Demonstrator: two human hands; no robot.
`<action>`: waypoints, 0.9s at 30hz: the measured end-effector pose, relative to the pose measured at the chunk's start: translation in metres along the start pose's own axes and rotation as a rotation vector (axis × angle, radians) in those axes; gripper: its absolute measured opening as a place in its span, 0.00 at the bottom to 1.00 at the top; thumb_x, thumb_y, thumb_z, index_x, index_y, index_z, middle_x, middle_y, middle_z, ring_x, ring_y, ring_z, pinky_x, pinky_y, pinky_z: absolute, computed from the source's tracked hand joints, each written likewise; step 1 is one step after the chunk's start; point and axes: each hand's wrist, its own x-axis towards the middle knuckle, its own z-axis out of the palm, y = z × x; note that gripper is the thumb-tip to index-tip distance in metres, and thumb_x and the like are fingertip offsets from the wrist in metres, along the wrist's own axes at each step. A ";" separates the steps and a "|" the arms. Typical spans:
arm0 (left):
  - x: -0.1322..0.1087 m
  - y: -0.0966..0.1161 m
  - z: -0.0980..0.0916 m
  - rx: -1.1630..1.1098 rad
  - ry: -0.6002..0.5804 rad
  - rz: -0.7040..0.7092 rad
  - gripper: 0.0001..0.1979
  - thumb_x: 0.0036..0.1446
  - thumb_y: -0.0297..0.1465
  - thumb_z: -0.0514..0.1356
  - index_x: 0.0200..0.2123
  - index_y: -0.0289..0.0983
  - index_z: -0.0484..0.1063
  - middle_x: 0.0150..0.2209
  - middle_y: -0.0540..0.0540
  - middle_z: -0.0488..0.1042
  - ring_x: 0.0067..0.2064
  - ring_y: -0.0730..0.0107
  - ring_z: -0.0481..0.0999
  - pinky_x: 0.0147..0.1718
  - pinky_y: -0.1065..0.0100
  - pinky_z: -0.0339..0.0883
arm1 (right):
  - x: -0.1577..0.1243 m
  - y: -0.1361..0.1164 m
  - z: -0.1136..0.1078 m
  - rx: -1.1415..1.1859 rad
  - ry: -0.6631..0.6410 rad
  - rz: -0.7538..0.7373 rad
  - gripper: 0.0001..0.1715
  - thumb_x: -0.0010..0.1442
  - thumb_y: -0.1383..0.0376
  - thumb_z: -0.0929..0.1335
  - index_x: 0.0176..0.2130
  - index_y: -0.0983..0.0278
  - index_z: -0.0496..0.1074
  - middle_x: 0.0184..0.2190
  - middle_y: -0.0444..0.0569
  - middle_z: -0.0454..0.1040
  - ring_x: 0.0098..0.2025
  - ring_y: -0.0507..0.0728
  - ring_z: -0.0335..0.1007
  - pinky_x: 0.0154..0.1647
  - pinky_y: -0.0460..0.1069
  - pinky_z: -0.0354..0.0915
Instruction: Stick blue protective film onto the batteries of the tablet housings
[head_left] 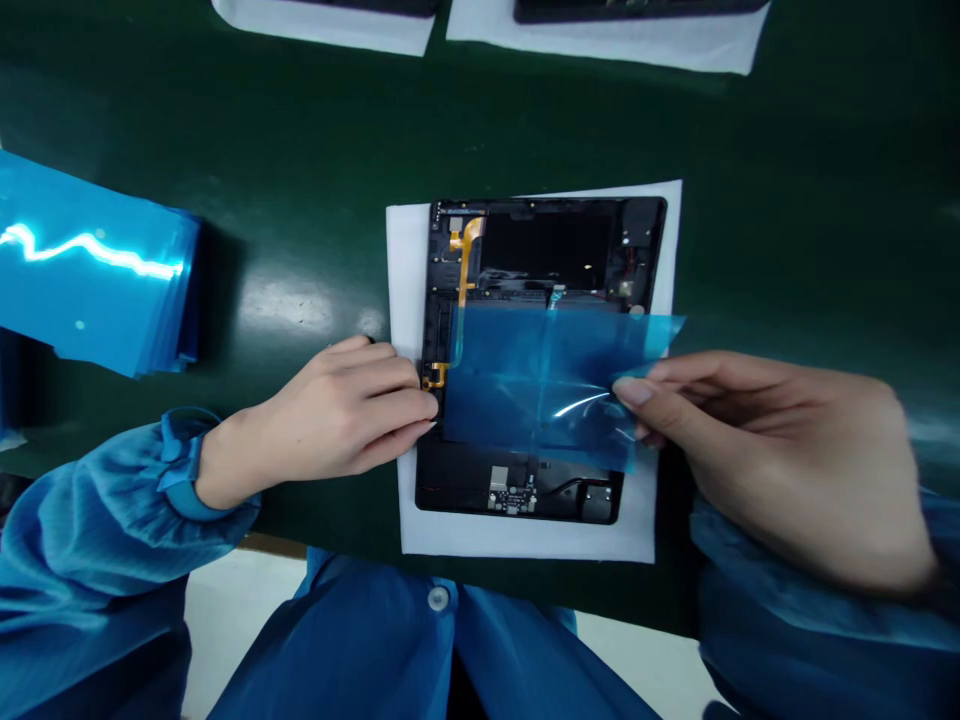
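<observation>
An opened black tablet [555,250], its circuit boards and an orange flat cable [466,262] exposed, lies on a white sheet [525,538]. Over its middle spreads a see-through blue film [502,385], its right side slightly raised and creased. Between thumb and fingers, my right hand [780,450] pinches that film near its right edge. My left hand [337,410] is closed, with curled fingers against the tablet's left edge beside the lower end of the orange cable. Its fingertips are partly hidden.
A stack of blue film sheets [90,270] with a bright reflection lies on the left of the dark green table [300,130]. Across the far side, two more white sheets [600,45] carry dark devices [637,10], cut off by the frame. The table's near edge is by my body.
</observation>
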 end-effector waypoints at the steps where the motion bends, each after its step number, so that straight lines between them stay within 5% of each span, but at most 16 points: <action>1: -0.001 0.000 0.000 -0.002 -0.008 -0.004 0.03 0.75 0.29 0.60 0.45 0.36 0.73 0.39 0.47 0.79 0.38 0.68 0.75 0.37 0.65 0.64 | 0.000 0.000 0.000 0.002 0.000 -0.003 0.29 0.56 0.35 0.77 0.34 0.57 0.84 0.23 0.47 0.78 0.22 0.54 0.72 0.26 0.54 0.74; 27: -0.003 0.002 -0.003 -0.003 -0.052 -0.048 0.05 0.75 0.28 0.59 0.44 0.36 0.75 0.39 0.48 0.80 0.39 0.67 0.76 0.38 0.63 0.64 | 0.012 -0.012 -0.001 0.015 -0.064 0.069 0.25 0.51 0.42 0.78 0.30 0.61 0.83 0.18 0.48 0.77 0.18 0.57 0.74 0.21 0.49 0.71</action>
